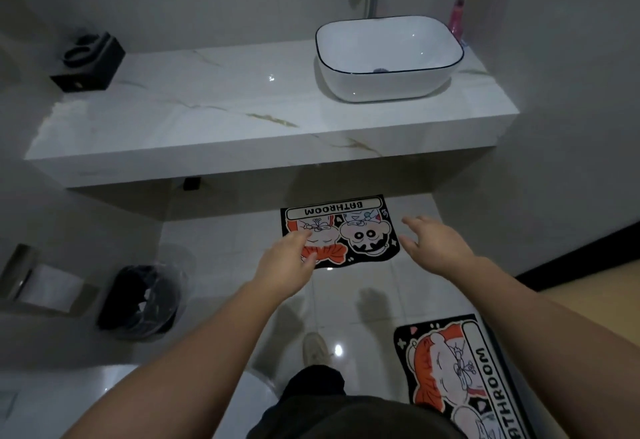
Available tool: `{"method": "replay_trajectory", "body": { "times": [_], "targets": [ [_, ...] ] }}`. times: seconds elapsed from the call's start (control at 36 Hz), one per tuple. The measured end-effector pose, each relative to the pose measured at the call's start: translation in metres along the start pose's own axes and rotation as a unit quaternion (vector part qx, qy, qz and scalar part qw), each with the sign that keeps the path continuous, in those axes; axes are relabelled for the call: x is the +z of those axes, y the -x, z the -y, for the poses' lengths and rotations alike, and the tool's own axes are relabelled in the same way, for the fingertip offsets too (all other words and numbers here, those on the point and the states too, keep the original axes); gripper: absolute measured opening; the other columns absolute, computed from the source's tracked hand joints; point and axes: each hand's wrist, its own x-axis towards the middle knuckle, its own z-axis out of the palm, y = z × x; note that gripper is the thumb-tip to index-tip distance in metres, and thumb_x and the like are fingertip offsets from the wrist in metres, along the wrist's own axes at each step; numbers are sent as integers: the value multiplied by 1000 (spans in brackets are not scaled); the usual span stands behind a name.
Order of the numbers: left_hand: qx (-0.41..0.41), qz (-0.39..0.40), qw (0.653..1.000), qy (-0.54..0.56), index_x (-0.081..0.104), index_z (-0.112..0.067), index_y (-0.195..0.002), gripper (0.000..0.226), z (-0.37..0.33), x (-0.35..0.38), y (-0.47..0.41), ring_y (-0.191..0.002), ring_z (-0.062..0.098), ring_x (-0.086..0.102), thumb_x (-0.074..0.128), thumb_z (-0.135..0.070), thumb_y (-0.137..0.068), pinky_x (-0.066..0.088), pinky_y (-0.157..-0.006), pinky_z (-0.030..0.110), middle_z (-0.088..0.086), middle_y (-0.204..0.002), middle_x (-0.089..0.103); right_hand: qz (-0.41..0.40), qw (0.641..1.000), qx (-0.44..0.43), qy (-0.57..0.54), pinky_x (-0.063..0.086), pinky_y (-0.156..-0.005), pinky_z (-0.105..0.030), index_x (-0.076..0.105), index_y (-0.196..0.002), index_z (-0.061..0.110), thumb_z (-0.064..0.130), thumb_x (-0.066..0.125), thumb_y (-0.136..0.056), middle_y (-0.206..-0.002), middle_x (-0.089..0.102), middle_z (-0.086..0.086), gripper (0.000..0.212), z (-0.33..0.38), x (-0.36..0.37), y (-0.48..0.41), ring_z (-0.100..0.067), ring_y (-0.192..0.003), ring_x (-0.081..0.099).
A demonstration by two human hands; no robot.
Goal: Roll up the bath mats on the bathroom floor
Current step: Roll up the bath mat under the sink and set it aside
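head view: both arms reach forward and down toward the far mat, which lies flat on the tiled floor just under the front edge of the tabletop that carries the sink. the left hand and the right hand hang above the mat's near corners, each grip wide with fingers spread and holding nothing. a second mat lies flat too, near the person's right side, well apart from the first. neither is rolled yet. likely trouble: the glossy tile looks slick, so the mat may slide away under the tabletop instead of curling when pushed. uneven pull from the two hands would give a crooked, cone-shaped roll. leaning in low, the head could meet the tabletop edge. the bin at left stands close to the left elbow.
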Motion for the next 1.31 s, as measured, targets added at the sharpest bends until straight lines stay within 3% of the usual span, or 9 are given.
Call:
{"method": "replay_trajectory", "body": {
  "times": [0.42,0.58,0.86,0.97,1.19,1.31],
  "targets": [
    [24,44,999,17,38,-13,-141,53,46,0,-86,-127,21,44,49,-31,-92,34,-103,34,5,-140,48,30,999,25,5,44,-91,-39,43,-136,15,39,45,-95,-128,53,-12,48,9,-1,-80,-31,-113,52],
    [36,33,999,16,45,-11,-135,47,42,5,-113,-119,21,51,53,-28,-92,39,-99,34,7,-133,54,47,999,16,-3,46,-90,-41,47,-132,14,38,47,-93,-124,55,-13,45,-2,2,-114,-32,-110,53],
    [15,86,996,-1,42,-18,-138,49,33,21,-174,-113,23,53,52,-29,-91,44,-96,38,5,-132,53,92,996,-16,-6,48,-86,-38,49,-130,17,39,47,-93,-121,57,-10,43,-31,6,-190,-28,-106,55],
    [14,101,994,-33,46,-13,-133,43,39,42,-202,-111,23,53,49,-29,-92,43,-94,35,6,-125,57,133,991,-25,13,49,-85,-39,49,-126,16,37,42,-94,-119,54,-8,39,-43,10,-230,-27,-102,56],
    [8,128,989,-74,41,-14,-138,50,74,89,-250,-119,22,48,47,-31,-92,37,-100,35,5,-135,51,173,976,-109,74,48,-82,-36,47,-127,16,38,41,-94,-119,53,-8,40,-55,57,-302,-25,-100,55],
    [16,130,988,-82,45,-15,-134,46,109,119,-279,-113,21,51,46,-30,-90,40,-96,33,4,-128,55,182,973,-118,77,47,-82,-36,39,-137,19,37,41,-94,-126,51,-8,46,-52,105,-343,-28,-105,55]
  ]
}}
